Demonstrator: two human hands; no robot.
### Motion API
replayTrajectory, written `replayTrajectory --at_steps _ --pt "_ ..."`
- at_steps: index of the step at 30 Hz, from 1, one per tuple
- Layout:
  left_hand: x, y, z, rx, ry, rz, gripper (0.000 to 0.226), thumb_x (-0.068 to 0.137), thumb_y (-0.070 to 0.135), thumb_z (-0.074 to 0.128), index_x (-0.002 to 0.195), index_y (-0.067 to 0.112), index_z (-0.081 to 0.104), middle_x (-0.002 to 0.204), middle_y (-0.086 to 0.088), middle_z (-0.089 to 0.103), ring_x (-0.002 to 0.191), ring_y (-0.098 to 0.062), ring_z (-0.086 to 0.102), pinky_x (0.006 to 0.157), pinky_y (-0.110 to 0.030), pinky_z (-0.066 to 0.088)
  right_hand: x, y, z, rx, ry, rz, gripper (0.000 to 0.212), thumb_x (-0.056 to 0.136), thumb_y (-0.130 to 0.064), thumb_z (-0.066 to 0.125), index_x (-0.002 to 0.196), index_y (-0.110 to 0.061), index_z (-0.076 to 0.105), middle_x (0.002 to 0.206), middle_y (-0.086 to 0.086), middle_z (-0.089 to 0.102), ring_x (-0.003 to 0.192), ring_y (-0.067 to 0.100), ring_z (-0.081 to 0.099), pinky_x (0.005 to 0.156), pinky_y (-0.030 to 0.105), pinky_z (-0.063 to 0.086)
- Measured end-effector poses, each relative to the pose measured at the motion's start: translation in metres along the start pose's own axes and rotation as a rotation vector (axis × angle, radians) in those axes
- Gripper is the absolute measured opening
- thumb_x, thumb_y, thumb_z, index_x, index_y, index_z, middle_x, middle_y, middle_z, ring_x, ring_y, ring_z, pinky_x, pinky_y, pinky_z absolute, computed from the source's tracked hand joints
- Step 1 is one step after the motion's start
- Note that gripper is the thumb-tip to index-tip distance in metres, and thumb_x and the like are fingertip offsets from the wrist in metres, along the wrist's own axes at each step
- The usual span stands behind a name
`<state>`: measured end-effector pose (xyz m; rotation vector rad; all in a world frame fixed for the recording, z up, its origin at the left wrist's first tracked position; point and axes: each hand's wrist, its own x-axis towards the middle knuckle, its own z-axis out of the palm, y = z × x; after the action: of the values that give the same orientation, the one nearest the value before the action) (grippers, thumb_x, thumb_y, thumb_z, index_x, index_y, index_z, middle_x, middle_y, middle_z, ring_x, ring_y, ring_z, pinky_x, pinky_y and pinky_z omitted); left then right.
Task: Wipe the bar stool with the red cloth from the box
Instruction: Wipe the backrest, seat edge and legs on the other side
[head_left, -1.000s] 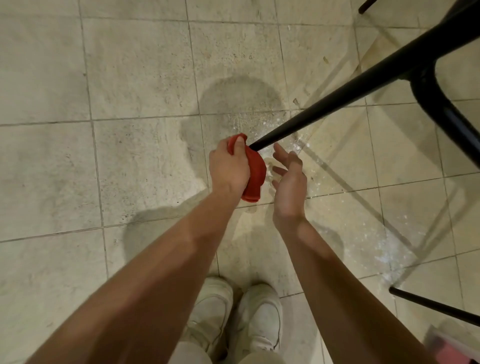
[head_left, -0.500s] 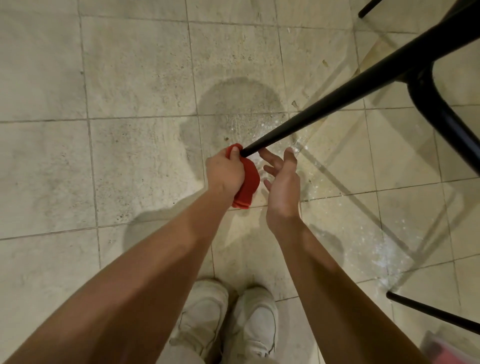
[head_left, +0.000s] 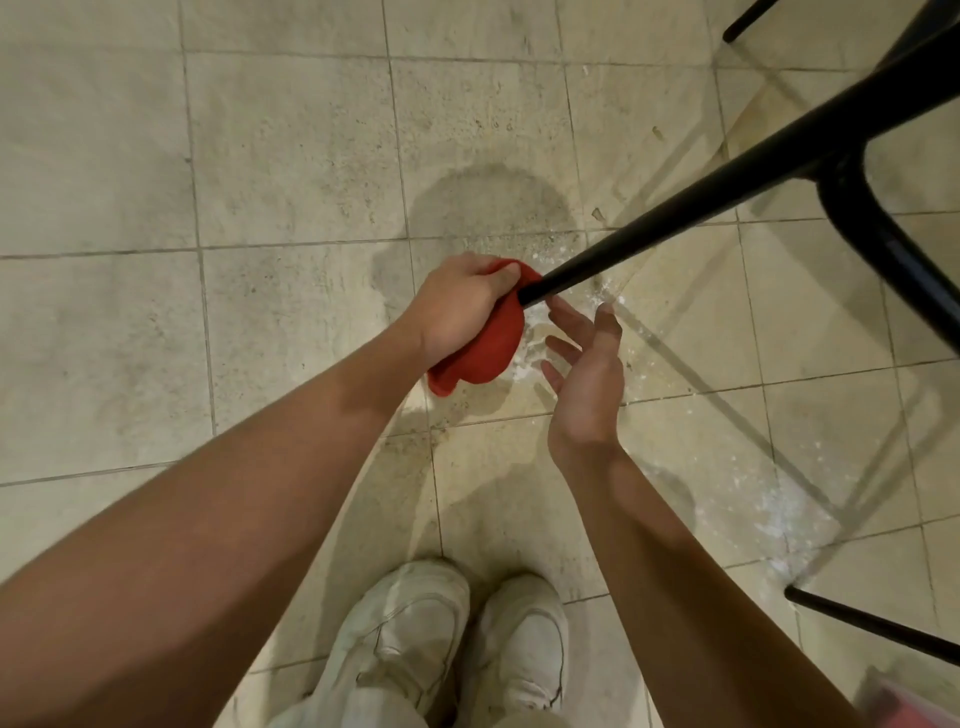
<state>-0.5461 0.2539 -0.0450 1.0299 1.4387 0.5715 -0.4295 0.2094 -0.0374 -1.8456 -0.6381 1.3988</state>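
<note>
Step in hand: wiping the lower end of one stool leg (head_left: 727, 187), judged from the grip.
Left hand (head_left: 457, 306): fingers and thumb curled tight round the red cloth (head_left: 485, 348), which is bunched about the tip of the leg.
Right hand (head_left: 587, 369): palm turned inward, fingers straight and spread, holding nothing. It is just beside the leg tip; I cannot tell whether a fingertip touches it.
Cloth position: wrapped on the leg end, a loose flap hanging below the left wrist.
Leg tip: hidden by the cloth, so I cannot tell whether it rests on the floor (head_left: 260, 156).
Other stool parts: footrest bar (head_left: 883, 244) at right, second leg (head_left: 872, 626) at lower right.
Floor: tiled, with white specks (head_left: 769, 514) scattered near the legs.
Feet: pale shoes (head_left: 415, 639) close below the work.
Lower right corner: blurred pinkish object (head_left: 914, 701), identity unclear.
Risk 1: only one hand is on the leg, so a hard pull could shift or tip the stool.
Risk 2: the hanging flap may drag through the specks and smear them back onto the leg.
Risk 3: the cloth could slip off the tip.
</note>
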Motion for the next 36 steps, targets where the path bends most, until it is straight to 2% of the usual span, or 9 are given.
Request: replayTrajectory --at_steps 5,10,13,15,20,23,28,32,36 --pt "0.006 0.028 -0.004 0.316 -0.083 0.018 0.031 0.099 0.028 0.042 0.101 0.014 0.07 0.098 -0.007 0.066 0.084 -0.02 0.059 0.072 -0.027 0.044 -0.004 -0.003 -0.005 0.024 0.001 0.051 0.049 0.1 -0.044 0.021 0.116 -0.027 0.064 0.117 -0.006 0.062 0.106 0.011 0.055 0.094 0.031 0.043" --pt "-0.016 0.046 -0.007 -0.143 -0.068 0.088 0.02 0.097 0.027 0.049 0.086 0.027 0.065 0.083 0.004 0.065 0.072 -0.011 0.061 0.067 -0.025 0.046 -0.01 -0.017 0.0 0.069 -0.021 0.047 0.044 0.1 -0.046 0.023 0.102 -0.031 0.064 0.112 -0.008 0.065 0.105 0.008 0.057 0.091 0.031 0.044" --pt "-0.014 0.033 0.004 0.028 0.021 0.043 0.026 0.099 0.027 0.042 0.087 0.026 0.066 0.076 0.007 0.061 0.073 -0.012 0.058 0.064 -0.022 0.043 -0.011 -0.02 0.002 0.061 -0.078 0.053 0.049 0.1 -0.046 0.022 0.114 -0.024 0.062 0.117 -0.006 0.065 0.107 0.009 0.057 0.096 0.033 0.044" --pt "-0.012 0.028 0.01 0.117 0.098 0.02 0.026 0.099 0.028 0.041 0.095 0.022 0.066 0.086 0.002 0.06 0.082 -0.016 0.057 0.07 -0.023 0.044 -0.011 -0.019 0.002 0.084 -0.111 0.071 0.051 0.1 -0.047 0.021 0.12 -0.021 0.06 0.117 -0.005 0.064 0.107 0.009 0.058 0.097 0.034 0.044" --pt "-0.041 -0.002 0.037 -0.4 0.283 -0.063 0.02 0.098 0.033 0.044 0.105 0.028 0.063 0.107 -0.004 0.064 0.097 -0.02 0.064 0.09 -0.043 0.052 -0.018 0.001 -0.002 0.197 -0.191 0.156 0.044 0.098 -0.049 0.03 0.124 -0.027 0.057 0.118 -0.002 0.064 0.108 0.013 0.061 0.092 0.034 0.049" --pt "-0.056 -0.015 0.051 -0.364 0.277 -0.196 0.017 0.099 0.024 0.043 0.092 0.023 0.059 0.097 -0.004 0.064 0.083 -0.004 0.065 0.084 -0.027 0.055 -0.025 0.02 0.0 0.142 -0.233 0.24 0.04 0.092 -0.047 0.046 0.121 -0.022 0.059 0.113 0.006 0.067 0.103 0.021 0.065 0.085 0.037 0.054" --pt "-0.066 -0.025 0.046 -0.411 -0.019 -0.296 0.048 0.101 0.044 0.025 0.102 0.022 0.068 0.099 0.0 0.069 0.086 -0.004 0.063 0.076 -0.017 0.045 -0.025 0.039 -0.011 0.07 -0.157 0.215 0.062 0.083 -0.026 0.069 0.136 -0.042 0.04 0.122 0.0 0.059 0.107 0.02 0.062 0.092 0.042 0.051" --pt "-0.053 -0.028 0.028 -0.159 0.05 -0.261 0.046 0.101 0.041 0.026 0.126 0.019 0.059 0.124 0.0 0.059 0.112 -0.013 0.054 0.104 -0.029 0.033 -0.013 0.028 -0.011 0.096 -0.015 0.154 0.053 0.083 -0.015 0.069 0.127 -0.035 0.049 0.117 0.001 0.061 0.105 0.026 0.062 0.091 0.05 0.051" --pt "-0.041 -0.026 0.013 -0.145 0.232 -0.198 0.034 0.097 0.029 0.041 0.124 0.021 0.062 0.124 0.006 0.06 0.102 -0.001 0.053 0.089 -0.018 0.037 -0.001 0.01 0.0 0.198 0.018 0.001 0.044 0.085 -0.016 0.067 0.126 -0.028 0.054 0.12 0.002 0.063 0.109 0.021 0.061 0.098 0.049 0.047"
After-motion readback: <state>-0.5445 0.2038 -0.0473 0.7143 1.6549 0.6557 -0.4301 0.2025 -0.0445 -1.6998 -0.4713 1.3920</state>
